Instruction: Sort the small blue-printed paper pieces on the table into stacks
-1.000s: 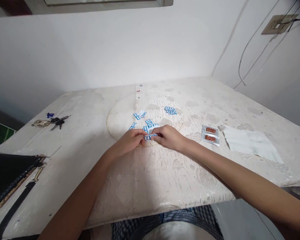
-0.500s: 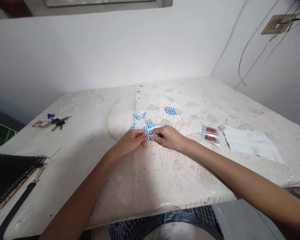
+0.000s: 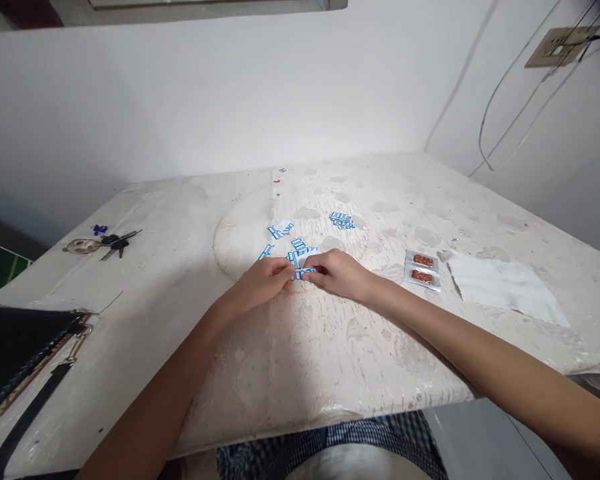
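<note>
Between my two hands is a small white strip with blue-outlined boxes (image 3: 301,274), its print too small to read. My left hand (image 3: 266,277) pinches its left end with thumb and fingers. At the right end, my right hand (image 3: 337,275) grips it the same way. Just beyond the fingers lies a loose pile of similar blue-and-white pieces (image 3: 299,246), partly hidden by my hands. Another small group of these pieces (image 3: 281,230) rests farther back on the left. To the right of that sits a separate cluster of pieces (image 3: 342,220).
A blister pack with two reddish-brown tablets (image 3: 423,269) lies right of my hands, beside a white cloth or paper (image 3: 505,287). Keys (image 3: 115,244) are on the left, and a black pouch with a strap (image 3: 25,353) is nearer. A white wall (image 3: 230,100) backs the table (image 3: 280,373).
My hands and the strip stay almost in place. The view has shifted very slightly; nothing has been picked up or let go.
</note>
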`<state>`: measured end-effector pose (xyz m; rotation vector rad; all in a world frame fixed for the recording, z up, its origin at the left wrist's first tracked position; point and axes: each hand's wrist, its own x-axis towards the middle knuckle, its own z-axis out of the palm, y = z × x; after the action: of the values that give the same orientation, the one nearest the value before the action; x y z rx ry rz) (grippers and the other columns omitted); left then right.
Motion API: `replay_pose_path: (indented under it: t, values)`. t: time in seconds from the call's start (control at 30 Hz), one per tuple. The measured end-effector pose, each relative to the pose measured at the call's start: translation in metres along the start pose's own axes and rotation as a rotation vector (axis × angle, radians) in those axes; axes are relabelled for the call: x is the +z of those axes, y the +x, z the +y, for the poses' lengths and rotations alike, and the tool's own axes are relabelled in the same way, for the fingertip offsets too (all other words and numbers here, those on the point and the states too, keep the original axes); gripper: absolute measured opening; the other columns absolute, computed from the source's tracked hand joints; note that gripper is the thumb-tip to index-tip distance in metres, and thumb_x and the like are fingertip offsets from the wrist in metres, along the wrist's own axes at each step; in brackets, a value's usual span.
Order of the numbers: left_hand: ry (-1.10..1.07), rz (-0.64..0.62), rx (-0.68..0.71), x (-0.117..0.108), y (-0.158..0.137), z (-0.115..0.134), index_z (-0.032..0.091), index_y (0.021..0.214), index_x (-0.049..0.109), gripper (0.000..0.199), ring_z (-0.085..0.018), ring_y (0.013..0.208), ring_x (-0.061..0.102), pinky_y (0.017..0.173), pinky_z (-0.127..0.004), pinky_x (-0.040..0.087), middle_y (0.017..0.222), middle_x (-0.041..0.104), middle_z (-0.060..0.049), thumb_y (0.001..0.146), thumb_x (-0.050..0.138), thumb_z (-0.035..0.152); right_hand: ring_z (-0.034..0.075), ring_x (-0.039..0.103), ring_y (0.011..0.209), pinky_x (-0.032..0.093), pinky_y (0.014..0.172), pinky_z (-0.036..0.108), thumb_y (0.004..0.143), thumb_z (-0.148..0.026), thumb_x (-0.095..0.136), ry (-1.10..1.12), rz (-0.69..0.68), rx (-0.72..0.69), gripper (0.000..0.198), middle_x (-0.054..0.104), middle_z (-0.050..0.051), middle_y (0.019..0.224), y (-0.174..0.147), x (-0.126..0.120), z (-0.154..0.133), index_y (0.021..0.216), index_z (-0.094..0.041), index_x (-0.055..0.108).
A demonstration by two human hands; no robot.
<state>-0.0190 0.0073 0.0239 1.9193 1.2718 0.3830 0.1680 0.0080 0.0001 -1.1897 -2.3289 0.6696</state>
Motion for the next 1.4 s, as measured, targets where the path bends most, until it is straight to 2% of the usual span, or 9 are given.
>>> replay_pose_path:
  t: [0.17, 0.3, 0.4, 0.53, 0.67, 0.77, 0.87, 1.1, 1.4]
  values:
    - [0.174, 0.03, 0.037, 0.004, 0.0, -0.003, 0.019, 0.07, 0.054, 0.027, -0.009, 0.049, 0.038, 0.046, -0.023, 0.026, 0.056, 0.044, 0.004, 0.078, 0.042, 0.041, 0.008, 0.035, 0.053, 0.023, 0.052, 0.022, 0.081, -0.025, 0.049, 0.0, 0.018, -0.006, 0.016, 0.044, -0.004, 0.057, -0.001, 0.002, 0.0, 0.069, -0.017, 0.056]
    - [0.305, 0.129, 0.075, 0.009, 0.002, -0.007, 0.019, 0.063, 0.047, 0.024, -0.01, 0.05, 0.038, 0.047, -0.024, 0.025, 0.054, 0.044, 0.004, 0.079, 0.041, 0.036, 0.008, 0.037, 0.051, 0.024, 0.05, 0.022, 0.081, -0.031, 0.05, 0.062, 0.05, -0.016, 0.016, 0.044, -0.004, 0.055, 0.0, 0.001, 0.001, 0.077, -0.018, 0.06]
    - [0.32, 0.203, 0.091, 0.01, 0.004, -0.008, 0.019, 0.062, 0.044, 0.022, -0.009, 0.049, 0.038, 0.047, -0.024, 0.025, 0.053, 0.044, 0.004, 0.079, 0.041, 0.032, 0.009, 0.04, 0.049, 0.027, 0.05, 0.023, 0.083, -0.036, 0.046, 0.117, 0.181, 0.05, 0.024, 0.046, -0.004, 0.054, 0.002, -0.009, 0.007, 0.09, -0.018, 0.06]
    - [0.262, 0.393, 0.075, 0.005, 0.005, -0.007, 0.019, 0.065, 0.046, 0.022, -0.008, 0.047, 0.035, 0.048, -0.023, 0.026, 0.051, 0.037, 0.006, 0.079, 0.041, 0.034, 0.01, 0.045, 0.055, 0.032, 0.055, 0.025, 0.083, -0.027, 0.044, -0.009, 0.318, 0.113, 0.022, 0.054, 0.001, 0.063, 0.004, -0.022, 0.02, 0.085, -0.016, 0.062]
    - [0.202, 0.515, 0.07, 0.0, 0.004, -0.006, 0.019, 0.064, 0.046, 0.023, -0.008, 0.047, 0.033, 0.047, -0.022, 0.025, 0.05, 0.034, 0.006, 0.079, 0.042, 0.036, 0.014, 0.051, 0.068, 0.039, 0.064, 0.028, 0.076, -0.033, 0.057, -0.055, 0.165, 0.029, 0.025, 0.056, 0.006, 0.083, 0.005, -0.017, 0.027, 0.093, -0.015, 0.064]
    - [0.198, 0.515, 0.075, 0.0, 0.004, -0.006, 0.019, 0.065, 0.046, 0.022, -0.008, 0.047, 0.033, 0.047, -0.022, 0.025, 0.05, 0.034, 0.006, 0.079, 0.042, 0.036, 0.019, 0.053, 0.082, 0.042, 0.071, 0.031, 0.072, -0.037, 0.062, -0.107, 0.12, -0.019, 0.04, 0.053, 0.008, 0.093, 0.003, -0.009, 0.025, 0.106, -0.016, 0.06]
    - [0.206, 0.497, 0.071, 0.003, 0.005, -0.007, 0.019, 0.063, 0.044, 0.022, -0.008, 0.047, 0.033, 0.047, -0.022, 0.025, 0.05, 0.035, 0.006, 0.078, 0.042, 0.035, 0.021, 0.052, 0.089, 0.043, 0.074, 0.033, 0.074, -0.039, 0.06, -0.157, 0.113, -0.025, 0.041, 0.051, 0.01, 0.099, 0.002, -0.007, 0.023, 0.109, -0.017, 0.058]
    - [0.215, 0.47, 0.069, 0.003, 0.004, -0.006, 0.019, 0.064, 0.043, 0.023, -0.009, 0.049, 0.034, 0.048, -0.022, 0.025, 0.052, 0.036, 0.005, 0.079, 0.039, 0.036, 0.022, 0.051, 0.091, 0.041, 0.075, 0.032, 0.083, -0.04, 0.051, -0.249, 0.063, -0.127, 0.032, 0.053, 0.01, 0.097, 0.001, -0.01, 0.021, 0.103, -0.016, 0.059]
    - [0.216, 0.434, 0.064, 0.004, 0.003, -0.006, 0.019, 0.06, 0.036, 0.025, -0.009, 0.048, 0.033, 0.048, -0.022, 0.024, 0.051, 0.035, 0.005, 0.079, 0.038, 0.035, 0.019, 0.052, 0.089, 0.041, 0.071, 0.028, 0.084, -0.028, 0.05, -0.239, -0.059, -0.17, 0.025, 0.055, 0.008, 0.096, -0.001, -0.024, 0.015, 0.104, -0.016, 0.059]
